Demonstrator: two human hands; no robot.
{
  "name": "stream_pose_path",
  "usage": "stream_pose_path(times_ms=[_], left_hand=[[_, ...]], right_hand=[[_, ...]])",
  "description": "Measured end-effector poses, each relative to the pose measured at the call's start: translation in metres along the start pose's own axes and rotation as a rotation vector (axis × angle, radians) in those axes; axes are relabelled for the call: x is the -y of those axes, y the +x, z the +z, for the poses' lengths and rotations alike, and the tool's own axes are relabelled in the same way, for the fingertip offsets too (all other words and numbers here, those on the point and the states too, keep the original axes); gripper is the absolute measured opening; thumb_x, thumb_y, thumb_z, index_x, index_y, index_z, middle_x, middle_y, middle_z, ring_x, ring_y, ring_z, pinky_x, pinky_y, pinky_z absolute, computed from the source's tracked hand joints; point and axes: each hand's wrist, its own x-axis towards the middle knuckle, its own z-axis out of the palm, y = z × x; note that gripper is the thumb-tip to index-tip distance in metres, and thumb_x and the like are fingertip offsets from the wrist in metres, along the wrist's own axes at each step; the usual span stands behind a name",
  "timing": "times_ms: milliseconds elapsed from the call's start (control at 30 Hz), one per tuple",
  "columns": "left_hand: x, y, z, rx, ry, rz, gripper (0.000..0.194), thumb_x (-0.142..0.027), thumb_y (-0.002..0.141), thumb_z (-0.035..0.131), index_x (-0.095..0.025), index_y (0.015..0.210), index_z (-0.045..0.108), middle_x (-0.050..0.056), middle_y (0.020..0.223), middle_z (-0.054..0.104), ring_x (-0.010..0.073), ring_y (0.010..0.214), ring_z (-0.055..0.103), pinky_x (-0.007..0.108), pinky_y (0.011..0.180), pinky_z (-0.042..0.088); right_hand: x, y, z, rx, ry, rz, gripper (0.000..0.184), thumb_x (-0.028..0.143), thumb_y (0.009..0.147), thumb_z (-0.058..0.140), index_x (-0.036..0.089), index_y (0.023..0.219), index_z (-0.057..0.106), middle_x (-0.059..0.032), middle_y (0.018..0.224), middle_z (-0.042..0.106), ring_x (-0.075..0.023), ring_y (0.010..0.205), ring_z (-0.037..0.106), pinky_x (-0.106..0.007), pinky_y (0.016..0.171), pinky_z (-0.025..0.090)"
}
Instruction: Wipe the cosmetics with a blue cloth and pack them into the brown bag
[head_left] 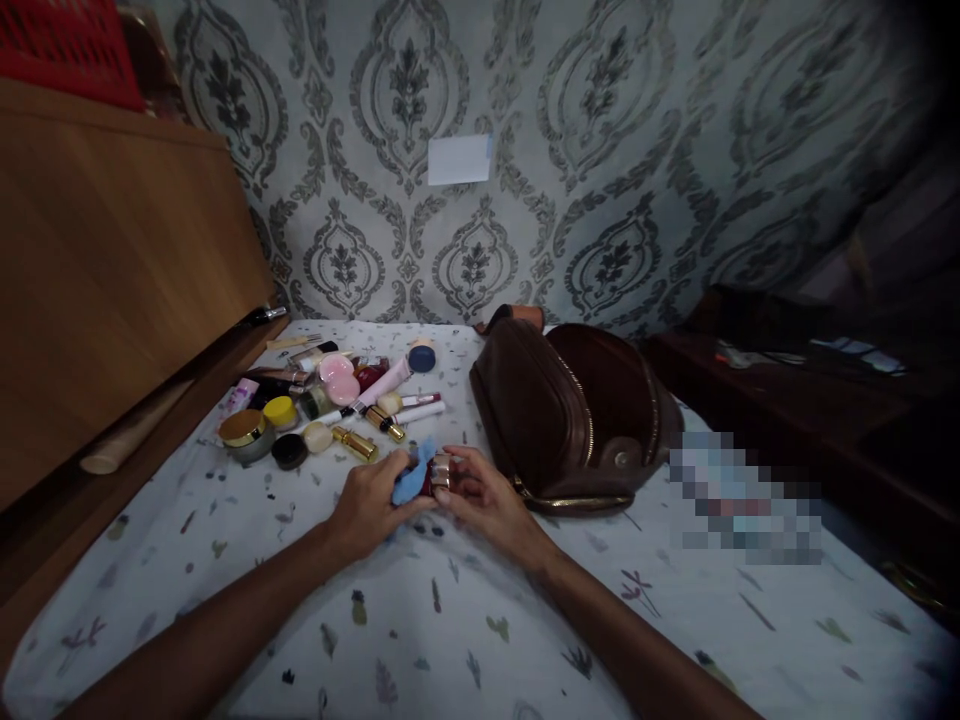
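In the middle of the head view, my left hand (371, 508) is closed on a blue cloth (411, 484). The cloth presses against a small dark red bottle with a shiny, pinkish metallic cap (442, 470). My right hand (491, 500) grips that cap end between thumb and fingers. Both hands are just above the patterned sheet. Close behind my left hand lie a gold tube (355, 443) and a black-and-gold tube (385, 422). A brown leather bag (536, 405) with its zip undone stands to the right of my right hand.
Several cosmetics are spread at the left: a gold-lidded jar (246, 432), a yellow-lidded jar (280, 411), a pink round case (340, 378) and a navy round lid (421, 357). A wooden cabinet (127, 270) borders the left side. A patterned wall (409, 230) rises behind.
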Motion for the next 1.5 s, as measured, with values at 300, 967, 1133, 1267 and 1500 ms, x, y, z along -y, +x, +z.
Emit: stream_pose_path(times_ms=[300,967,1133,1267,1500], left_hand=[[0.002,0.002,-0.004,-0.147,-0.242,-0.139,0.043,-0.053,0.098,0.034,-0.019,0.110,0.057,0.002,0.086,0.063,0.0179,0.080,0.059,0.030,0.076,0.048],[0.011,0.003,-0.001,-0.011,0.175,0.125,0.041,-0.050,0.101,0.032,-0.020,0.100,0.060,0.007,0.094,0.065,0.0210,0.087,0.063,0.033,0.078,0.051],[0.015,0.007,0.001,-0.017,0.100,0.049,0.039,-0.040,0.102,0.032,-0.019,0.102,0.065,0.008,0.106,0.069,0.0222,0.104,0.062,0.040,0.097,0.049],[0.020,0.009,0.004,-0.090,0.065,0.034,0.038,-0.039,0.101,0.035,-0.018,0.116,0.063,0.012,0.133,0.061,0.0247,0.133,0.048,0.050,0.114,0.036],[0.011,0.006,0.003,0.008,-0.041,0.035,0.038,-0.039,0.102,0.033,-0.018,0.116,0.062,0.012,0.118,0.067,0.0231,0.114,0.058,0.044,0.104,0.044]], right_hand=[[0.008,-0.004,0.002,0.054,0.051,-0.008,0.063,0.047,0.073,0.077,0.024,0.125,0.050,-0.0078,0.117,0.061,-0.0206,0.100,0.064,-0.035,0.082,0.053],[0.012,-0.006,0.006,0.053,-0.097,-0.118,0.051,0.046,0.081,0.071,0.022,0.122,0.054,-0.0050,0.102,0.064,-0.0193,0.090,0.062,-0.033,0.078,0.050],[0.012,-0.004,0.005,0.027,-0.110,-0.117,0.048,0.045,0.080,0.070,0.022,0.121,0.058,-0.0042,0.098,0.067,-0.0202,0.090,0.063,-0.032,0.073,0.048],[0.012,-0.004,0.006,0.024,-0.074,-0.091,0.050,0.047,0.078,0.072,0.023,0.120,0.059,-0.0036,0.095,0.068,-0.0202,0.089,0.063,-0.030,0.071,0.047],[0.006,-0.003,0.006,0.006,-0.056,-0.099,0.057,0.052,0.075,0.074,0.021,0.119,0.057,-0.0045,0.095,0.067,-0.0201,0.089,0.063,-0.032,0.072,0.049]])
